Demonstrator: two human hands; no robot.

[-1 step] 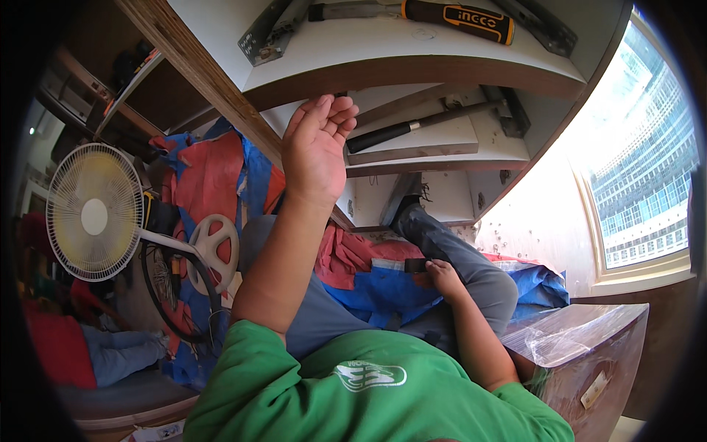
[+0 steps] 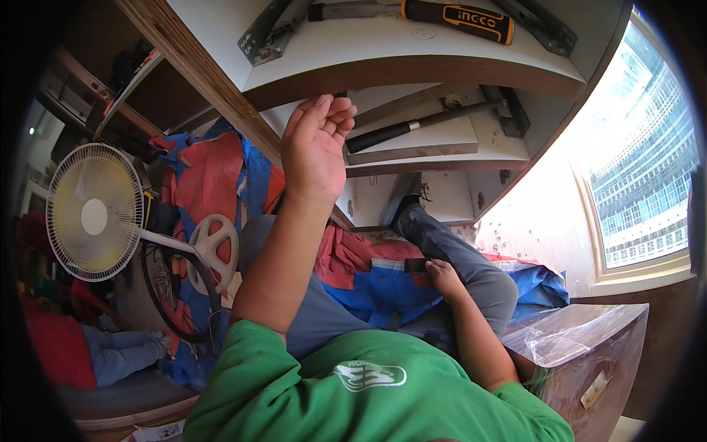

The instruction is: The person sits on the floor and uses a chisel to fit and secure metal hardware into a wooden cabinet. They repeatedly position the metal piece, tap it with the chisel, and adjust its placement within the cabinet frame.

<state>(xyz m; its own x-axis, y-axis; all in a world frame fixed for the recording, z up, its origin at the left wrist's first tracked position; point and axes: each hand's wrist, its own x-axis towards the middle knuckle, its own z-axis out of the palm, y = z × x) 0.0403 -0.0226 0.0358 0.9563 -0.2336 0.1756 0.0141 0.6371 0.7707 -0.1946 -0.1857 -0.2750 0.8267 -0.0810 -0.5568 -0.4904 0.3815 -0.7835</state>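
My left hand point(image 2: 317, 151) is raised to the front edge of the cabinet point(image 2: 412, 77), palm toward me and fingers curled together. A small dark bit shows at its fingertips, just under the upper shelf; what the fingers hold, if anything, is hidden. Low by my bent leg, my right hand point(image 2: 443, 278) grips a small dark rectangular block point(image 2: 415, 265), its kind not clear. On the middle shelf, to the right of my left hand, lies a hammer point(image 2: 379, 137) with a black grip. A chisel-like tool with an orange and black handle point(image 2: 458, 20) rests on the upper shelf.
Metal drawer slides point(image 2: 266, 33) sit inside the cabinet. Red and blue tarpaulin point(image 2: 383, 291) covers the floor. To the left stands a white fan point(image 2: 94, 214); a person in red point(image 2: 59, 342) is beyond. At right are a plastic-wrapped box point(image 2: 589, 339) and a window point(image 2: 641, 162).
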